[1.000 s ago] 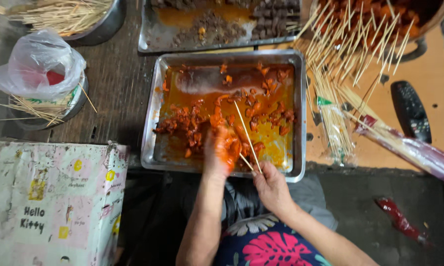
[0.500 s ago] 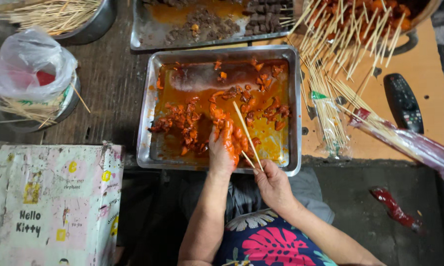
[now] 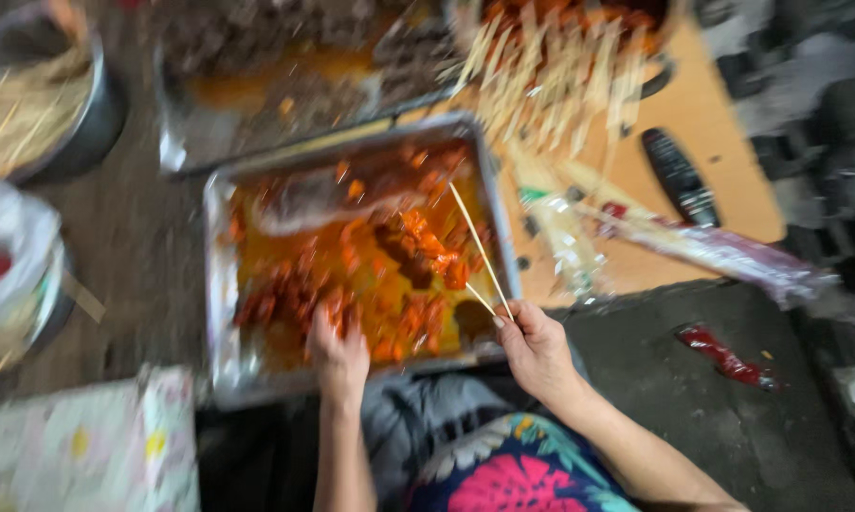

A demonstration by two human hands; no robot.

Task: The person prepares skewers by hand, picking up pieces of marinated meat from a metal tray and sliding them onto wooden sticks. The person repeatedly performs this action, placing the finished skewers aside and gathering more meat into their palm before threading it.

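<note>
A metal tray (image 3: 221, 284) of orange marinated meat pieces (image 3: 285, 303) lies in front of me. My left hand (image 3: 337, 356) reaches into the near side of the tray and rests on the meat; the blur hides whether it grips a piece. My right hand (image 3: 532, 346) is at the tray's near right corner, fingers closed on two thin wooden skewers (image 3: 480, 251) that point up and away over the tray. Some meat (image 3: 432, 246) seems threaded on one of them.
A heap of loaded skewers (image 3: 560, 66) lies at the back right. A second tray (image 3: 285, 85) stands behind. A pot of bare sticks (image 3: 29, 114) is at the back left, a white plastic bag (image 3: 6, 256) at the left, a dark remote (image 3: 679, 175) and wrapped sticks (image 3: 712, 248) at the right.
The camera has swung, so the view is tilted and blurred. My left hand has slid left along the tray's near side. The right hand's skewers now carry meat.
</note>
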